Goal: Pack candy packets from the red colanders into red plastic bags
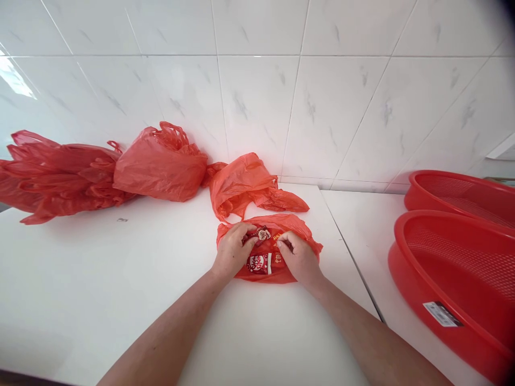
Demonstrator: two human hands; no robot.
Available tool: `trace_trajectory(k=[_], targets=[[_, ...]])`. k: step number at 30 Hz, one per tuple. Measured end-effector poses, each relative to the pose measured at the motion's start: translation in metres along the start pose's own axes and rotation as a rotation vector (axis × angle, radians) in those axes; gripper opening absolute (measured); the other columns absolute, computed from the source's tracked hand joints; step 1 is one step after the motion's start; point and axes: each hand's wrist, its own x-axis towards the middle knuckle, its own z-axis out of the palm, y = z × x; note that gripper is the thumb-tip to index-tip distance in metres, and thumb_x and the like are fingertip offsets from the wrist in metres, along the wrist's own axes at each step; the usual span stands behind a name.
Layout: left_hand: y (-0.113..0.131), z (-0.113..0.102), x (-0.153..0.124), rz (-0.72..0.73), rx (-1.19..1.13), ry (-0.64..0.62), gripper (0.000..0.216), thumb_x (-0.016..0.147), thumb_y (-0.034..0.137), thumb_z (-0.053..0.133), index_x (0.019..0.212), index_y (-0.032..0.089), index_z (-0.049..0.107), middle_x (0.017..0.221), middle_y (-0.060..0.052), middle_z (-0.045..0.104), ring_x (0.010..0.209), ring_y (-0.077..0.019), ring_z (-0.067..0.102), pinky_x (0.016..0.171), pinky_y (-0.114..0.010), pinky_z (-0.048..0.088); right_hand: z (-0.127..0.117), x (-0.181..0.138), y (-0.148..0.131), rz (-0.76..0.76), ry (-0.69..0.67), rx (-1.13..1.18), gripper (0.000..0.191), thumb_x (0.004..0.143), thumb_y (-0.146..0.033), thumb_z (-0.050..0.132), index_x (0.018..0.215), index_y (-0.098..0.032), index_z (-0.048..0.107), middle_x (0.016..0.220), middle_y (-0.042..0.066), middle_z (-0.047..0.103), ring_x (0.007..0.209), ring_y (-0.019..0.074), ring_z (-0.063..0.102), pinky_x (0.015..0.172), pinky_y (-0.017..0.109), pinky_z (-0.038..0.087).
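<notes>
A red plastic bag (289,276) lies spread on the white table in front of me, with small printed packets on it or inside it. My left hand (233,251) is over the bag's left side, thumb and fingers closed on the edge of a dark red packet (264,234) with cream print. On the right, my right hand (301,256) pinches at a red packet with yellow lettering (277,236); the fingers partly cover it. Nearer to me, between the hands, lies a red and white packet (259,263) with a round white emblem.
Behind the bag, a crumpled red bag (243,182) rests near the tiled wall (261,107). Further left stand a full-looking red bag (161,163) and a heap of red bags (60,174). Two red plastic baskets (414,268) stand at right, past a seam in the tabletop (354,254).
</notes>
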Motion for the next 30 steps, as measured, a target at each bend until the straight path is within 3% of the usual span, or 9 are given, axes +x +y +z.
trace_trajectory(k=[4,9,16,20,26,30], targets=[[0.005,-0.008,0.001,0.089,0.056,-0.138,0.008,0.082,0.025,0.058,0.086,0.023,0.064,0.087,0.000,0.067,0.081,-0.0164,0.061,0.073,-0.029,0.048,0.000,0.000,-0.003,-0.003,-0.123,-0.141,0.015,0.083,-0.029,0.049,0.070,-0.023,0.051,0.067,-0.004,0.060,0.060,0.0132,0.056,0.053,0.024,0.040],[0.011,-0.010,-0.002,0.218,0.137,-0.414,0.013,0.068,0.029,0.072,0.078,0.023,0.066,0.075,0.001,0.063,0.075,-0.0174,0.057,0.064,-0.027,0.043,-0.001,-0.002,-0.003,-0.063,-0.218,-0.303,0.007,0.074,-0.017,0.053,0.075,-0.023,0.057,0.084,-0.002,0.063,0.070,0.0126,0.057,0.051,0.022,0.035],[0.006,-0.008,-0.001,0.109,0.049,-0.473,0.013,0.072,0.028,0.068,0.065,0.021,0.061,0.070,0.002,0.061,0.070,-0.0152,0.056,0.058,-0.025,0.042,0.001,-0.005,0.003,-0.139,-0.233,-0.408,0.014,0.071,-0.019,0.057,0.084,-0.024,0.058,0.093,0.000,0.061,0.069,0.0128,0.054,0.047,0.022,0.030],[0.004,-0.006,0.000,0.088,0.019,-0.410,0.013,0.075,0.022,0.064,0.064,0.021,0.060,0.072,0.002,0.061,0.069,-0.0136,0.056,0.059,-0.024,0.044,0.003,-0.005,0.007,-0.168,-0.220,-0.445,0.016,0.070,-0.019,0.058,0.086,-0.024,0.058,0.091,0.001,0.060,0.067,0.0134,0.054,0.046,0.022,0.028],[0.005,-0.005,0.002,-0.036,0.023,-0.056,0.012,0.082,0.028,0.059,0.072,0.021,0.061,0.077,0.001,0.061,0.072,-0.0135,0.056,0.065,-0.025,0.045,0.005,-0.003,0.008,-0.191,-0.215,-0.495,0.016,0.073,-0.017,0.055,0.087,-0.023,0.060,0.087,0.001,0.061,0.069,0.0141,0.055,0.051,0.024,0.031],[0.005,-0.003,0.002,-0.076,0.012,-0.013,0.013,0.081,0.026,0.060,0.070,0.020,0.059,0.077,0.001,0.061,0.071,-0.0134,0.056,0.065,-0.026,0.045,0.005,-0.002,0.005,-0.162,-0.167,-0.497,0.010,0.076,-0.016,0.051,0.078,-0.022,0.059,0.083,0.000,0.062,0.065,0.0127,0.053,0.051,0.024,0.030]])
